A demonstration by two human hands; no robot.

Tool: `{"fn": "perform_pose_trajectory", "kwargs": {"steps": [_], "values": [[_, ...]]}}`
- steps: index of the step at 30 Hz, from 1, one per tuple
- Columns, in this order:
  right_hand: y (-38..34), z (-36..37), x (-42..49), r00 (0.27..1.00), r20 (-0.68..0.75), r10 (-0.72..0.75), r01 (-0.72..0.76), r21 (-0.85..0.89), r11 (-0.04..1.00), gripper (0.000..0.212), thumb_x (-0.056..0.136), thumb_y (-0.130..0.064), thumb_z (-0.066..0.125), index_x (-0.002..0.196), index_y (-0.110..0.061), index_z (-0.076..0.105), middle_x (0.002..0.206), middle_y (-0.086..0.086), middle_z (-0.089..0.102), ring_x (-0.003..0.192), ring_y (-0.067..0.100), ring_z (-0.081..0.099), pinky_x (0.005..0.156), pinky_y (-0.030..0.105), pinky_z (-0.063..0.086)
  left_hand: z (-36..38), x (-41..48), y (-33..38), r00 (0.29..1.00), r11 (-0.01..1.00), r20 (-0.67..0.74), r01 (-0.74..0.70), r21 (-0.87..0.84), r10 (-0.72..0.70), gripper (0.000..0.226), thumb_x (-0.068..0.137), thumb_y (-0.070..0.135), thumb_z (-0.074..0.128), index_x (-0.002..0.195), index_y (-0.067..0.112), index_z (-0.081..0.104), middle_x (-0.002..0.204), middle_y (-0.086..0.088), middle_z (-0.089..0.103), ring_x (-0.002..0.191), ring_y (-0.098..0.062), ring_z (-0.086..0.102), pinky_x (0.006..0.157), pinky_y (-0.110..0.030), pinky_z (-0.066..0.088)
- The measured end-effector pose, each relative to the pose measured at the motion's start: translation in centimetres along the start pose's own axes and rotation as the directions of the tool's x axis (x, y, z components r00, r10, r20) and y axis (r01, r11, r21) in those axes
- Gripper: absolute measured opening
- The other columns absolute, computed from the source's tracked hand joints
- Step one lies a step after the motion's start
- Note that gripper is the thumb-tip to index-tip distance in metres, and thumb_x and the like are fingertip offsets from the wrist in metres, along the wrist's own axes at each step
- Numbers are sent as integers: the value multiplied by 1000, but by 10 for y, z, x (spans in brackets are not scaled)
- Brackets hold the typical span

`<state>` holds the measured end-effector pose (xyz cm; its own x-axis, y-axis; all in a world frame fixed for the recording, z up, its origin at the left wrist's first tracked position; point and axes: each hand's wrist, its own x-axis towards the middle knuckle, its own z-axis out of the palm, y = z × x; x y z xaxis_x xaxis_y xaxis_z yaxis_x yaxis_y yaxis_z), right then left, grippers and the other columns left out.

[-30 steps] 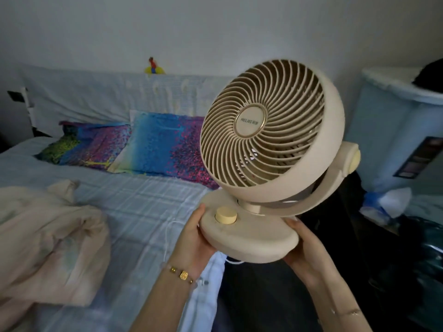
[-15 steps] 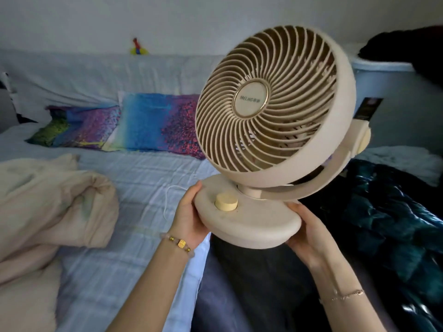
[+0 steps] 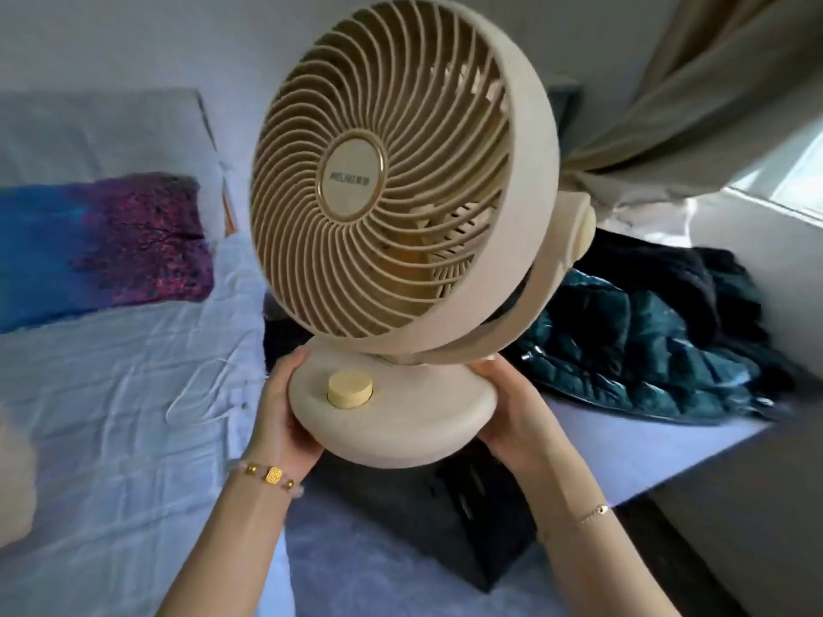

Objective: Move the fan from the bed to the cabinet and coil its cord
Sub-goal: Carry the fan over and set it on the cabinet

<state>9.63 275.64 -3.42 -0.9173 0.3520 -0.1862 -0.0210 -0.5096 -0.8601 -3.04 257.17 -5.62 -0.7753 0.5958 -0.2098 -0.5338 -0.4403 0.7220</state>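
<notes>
Cream plastic, matte and smooth, makes up the fan, held in the air above the bed with its base nearest the camera. Since half a second ago it has come closer and turned more upright, so it fills more of the view; the crumpled beige blanket left of it has almost gone from sight, and a curtain now shows beyond it to the right.

The left hand cups the left edge of the fan's base, fingers curled under and thumb pressed on the rim. The right hand cups the right edge the same way, fingers hidden beneath the base, thumb on top. Both hands are closed on the fan. A beaded bracelet with a gold charm circles the left wrist; a thin chain circles the right.

The base is a thick rounded disc with a short round knob, paler yellow, on top. Above it a curved yoke carries the round head, whose grille is a swirl of thin curved ribs around a gold-rimmed centre badge.

Below the fan lies a dark boxy thing, too dim to identify. Left of the fan a thin white cord loops on the wrinkled pale sheet. Farther left lies a blue-purple pillow. Right of the fan, a glossy quilted dark-teal jacket is heaped.
</notes>
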Motion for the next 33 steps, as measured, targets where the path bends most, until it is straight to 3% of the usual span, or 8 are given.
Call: {"fn": "perform_pose_trajectory", "kwargs": {"steps": [5, 10, 13, 16, 22, 25, 29, 33], "values": [[-7, -40, -52, 979, -188, -72, 77, 19, 997, 39, 86, -22, 53, 124, -23, 59, 125, 13, 64, 108, 29, 60, 79, 38, 48, 36, 2, -42, 982, 993, 145, 117, 26, -120, 35, 87, 40, 47, 79, 25, 78, 82, 2, 77, 77, -15, 73, 62, -26, 58], [-12, -83, -97, 926, -334, -175, 205, 57, 977, 32, 86, -18, 50, 115, -18, 63, 96, 14, 67, 79, 31, 61, 59, 37, 49, 85, 10, -80, 932, 965, 260, 224, 133, -252, 33, 88, 41, 48, 89, 22, 76, 90, -3, 77, 83, -21, 73, 65, -31, 58], [-17, -110, -123, 866, -438, -241, 295, 59, 954, 24, 91, -16, 45, 101, -15, 67, 88, 12, 71, 78, 30, 63, 63, 39, 50, 117, 14, -106, 894, 927, 264, 316, 203, -363, 34, 88, 40, 49, 87, 20, 77, 90, -7, 77, 80, -22, 73, 61, -32, 59], [-18, -135, -148, 840, -472, -267, 340, 75, 937, 32, 93, -15, 40, 93, -15, 72, 84, 4, 77, 75, 14, 72, 57, 23, 56, 143, 19, -132, 830, 872, 305, 376, 313, -467, 37, 89, 44, 47, 94, 22, 76, 101, -7, 75, 91, -21, 71, 78, -34, 56], [-20, -177, -175, 773, -557, -302, 388, 39, 921, 37, 91, -13, 42, 81, -22, 77, 84, 0, 77, 76, 11, 72, 57, 23, 56, 182, 25, -176, 737, 777, 304, 459, 432, -604, 49, 90, 42, 47, 124, 9, 59, 120, -14, 66, 113, -27, 60, 93, -36, 49], [-22, -194, -168, 762, -567, -313, 418, 61, 906, 26, 84, -12, 50, 95, -18, 73, 92, 5, 77, 82, 15, 72, 60, 25, 57, 190, 37, -194, 733, 759, 275, 477, 444, -622, 47, 92, 42, 46, 122, 9, 60, 111, -11, 68, 104, -23, 63, 91, -32, 49], [-24, -219, -142, 763, -587, -271, 381, 70, 922, 40, 76, -12, 56, 115, -13, 63, 104, 9, 73, 91, 20, 69, 71, 31, 57, 191, 61, -209, 754, 748, 229, 467, 472, -615, 50, 91, 45, 47, 123, 9, 59, 115, -10, 66, 106, -21, 62, 90, -30, 49], [-20, -243, -108, 783, -576, -234, 378, 141, 915, 35, 85, 2, 43, 107, -14, 64, 95, 7, 75, 83, 19, 71, 66, 29, 59, 185, 88, -226, 795, 748, 174, 438, 498, -581, 43, 92, 39, 46, 118, 8, 61, 103, -8, 70, 88, -18, 66, 75, -29, 52]]}}
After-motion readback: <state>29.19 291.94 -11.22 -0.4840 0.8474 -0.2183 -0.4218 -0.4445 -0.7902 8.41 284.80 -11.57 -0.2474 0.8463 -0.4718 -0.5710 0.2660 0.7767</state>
